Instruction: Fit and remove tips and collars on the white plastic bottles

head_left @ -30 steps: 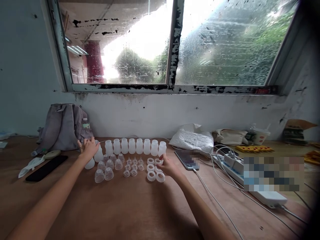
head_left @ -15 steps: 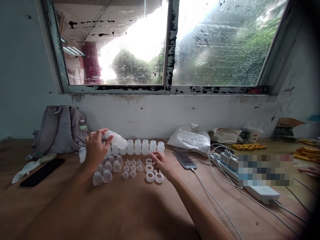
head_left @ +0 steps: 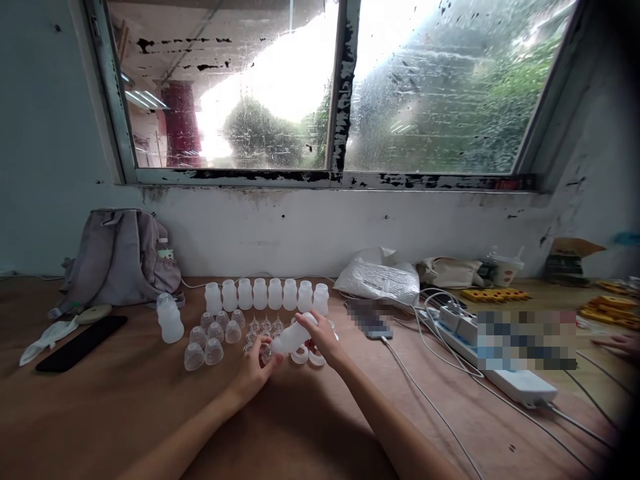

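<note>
A translucent white bottle is tilted between my hands, its upper right end in the closed fingers of my right hand. At its lower left end, my left hand has its fingers closed round a clear cap. Beneath the bottle are white rings and small clear nipples, partly hidden. Clear domed caps stand in a group to the left. Several white bottles form a row behind, and one assembled bottle stands apart at the left.
A grey backpack, a black phone and a white cloth lie at the left. To the right are a silver bag, a charging phone, cables and a power strip. Another person's hand shows at the far right.
The bottle has moved from my left hand at the row to my right hand, nearer the middle. My left hand has come down and right. The assembled bottle at the left is now unhidden.
</note>
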`<action>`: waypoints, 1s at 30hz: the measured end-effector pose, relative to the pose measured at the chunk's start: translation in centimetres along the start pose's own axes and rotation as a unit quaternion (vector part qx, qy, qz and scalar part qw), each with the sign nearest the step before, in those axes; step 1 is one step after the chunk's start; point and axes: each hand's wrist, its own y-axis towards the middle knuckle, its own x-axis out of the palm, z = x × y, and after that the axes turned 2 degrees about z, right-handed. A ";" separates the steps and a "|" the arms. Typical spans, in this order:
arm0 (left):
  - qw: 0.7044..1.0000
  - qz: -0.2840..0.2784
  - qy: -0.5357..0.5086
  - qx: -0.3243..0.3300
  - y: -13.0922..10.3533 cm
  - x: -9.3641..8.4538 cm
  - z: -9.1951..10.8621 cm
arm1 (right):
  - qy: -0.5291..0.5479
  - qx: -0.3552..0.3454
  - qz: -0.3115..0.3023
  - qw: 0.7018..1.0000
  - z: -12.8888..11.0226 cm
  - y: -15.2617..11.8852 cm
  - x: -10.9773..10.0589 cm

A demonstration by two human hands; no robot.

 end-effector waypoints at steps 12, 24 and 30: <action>0.935 0.029 -0.261 -0.237 0.0 0.4 -1.0 | 0.081 -0.034 0.141 0.986 0.3 1.5 -2.9; 0.992 0.095 0.084 0.015 2.3 -5.4 -0.3 | 0.060 -0.041 0.141 0.987 0.6 1.7 -2.7; 0.891 0.017 0.438 0.116 1.7 -10.0 -0.4 | 0.006 -0.063 0.139 0.988 0.6 1.5 -2.5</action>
